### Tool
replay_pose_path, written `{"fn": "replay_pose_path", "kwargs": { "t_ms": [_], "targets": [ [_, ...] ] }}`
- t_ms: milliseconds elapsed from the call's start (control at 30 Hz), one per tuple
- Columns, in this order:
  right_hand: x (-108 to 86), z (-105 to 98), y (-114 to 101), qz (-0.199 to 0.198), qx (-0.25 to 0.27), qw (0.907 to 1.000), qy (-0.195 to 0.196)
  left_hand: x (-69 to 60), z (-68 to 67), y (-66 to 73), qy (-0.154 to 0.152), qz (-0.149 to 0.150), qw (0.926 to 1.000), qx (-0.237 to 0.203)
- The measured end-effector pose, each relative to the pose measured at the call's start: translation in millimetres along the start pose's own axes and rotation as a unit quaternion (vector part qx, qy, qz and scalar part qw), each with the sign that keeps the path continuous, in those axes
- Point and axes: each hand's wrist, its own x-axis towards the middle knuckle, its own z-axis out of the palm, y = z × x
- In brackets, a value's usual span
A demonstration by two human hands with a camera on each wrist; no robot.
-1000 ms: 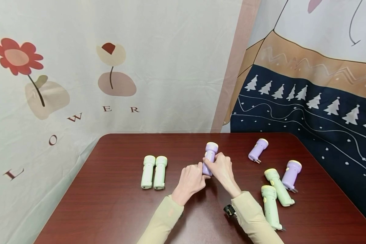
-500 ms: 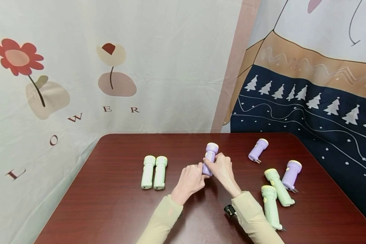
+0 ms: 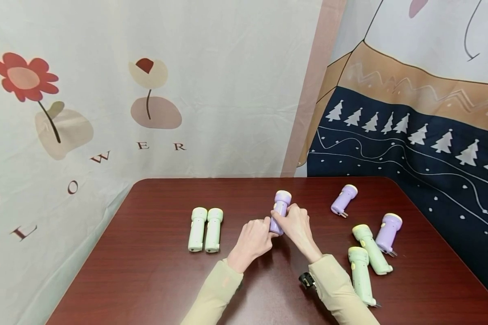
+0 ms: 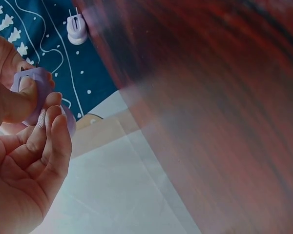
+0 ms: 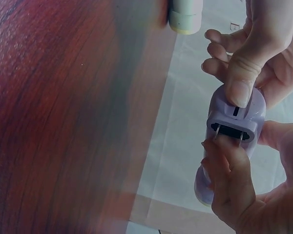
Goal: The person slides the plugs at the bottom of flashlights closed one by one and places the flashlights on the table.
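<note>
A purple flashlight (image 3: 282, 198) with a pale yellow rim is held above the middle of the table, head pointing away. My right hand (image 3: 297, 225) grips its body from the right. From the left, my left hand (image 3: 253, 237) holds the tail end. In the right wrist view, the left thumb (image 5: 241, 87) presses the slider at the tail, just above two metal prongs (image 5: 218, 130) that stick out. Right-hand fingers (image 5: 229, 168) curl round the body below the prongs. The left wrist view shows the left fingers (image 4: 58, 141) curled beside the flashlight, partly hiding it.
Two green flashlights (image 3: 205, 230) lie side by side at left on the dark red table (image 3: 146, 280). At right lie a far purple flashlight (image 3: 344, 198), another purple flashlight (image 3: 388, 232) and two green flashlights (image 3: 366, 262), close together. Printed curtains (image 3: 227, 90) hang behind the table.
Almost nothing differs. Both hands keep their hold on the purple flashlight at the same spot, and the other flashlights lie unmoved.
</note>
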Motion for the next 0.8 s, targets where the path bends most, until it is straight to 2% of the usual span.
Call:
{"fn": "replay_pose_path", "kwargs": {
  "t_ms": [800],
  "targets": [
    [0.0, 0.6, 1.3, -0.005, -0.009, 0.9999, -0.006, -0.7, -1.3, -1.8, -0.033, 0.004, 0.9988, -0.037]
  ]
}}
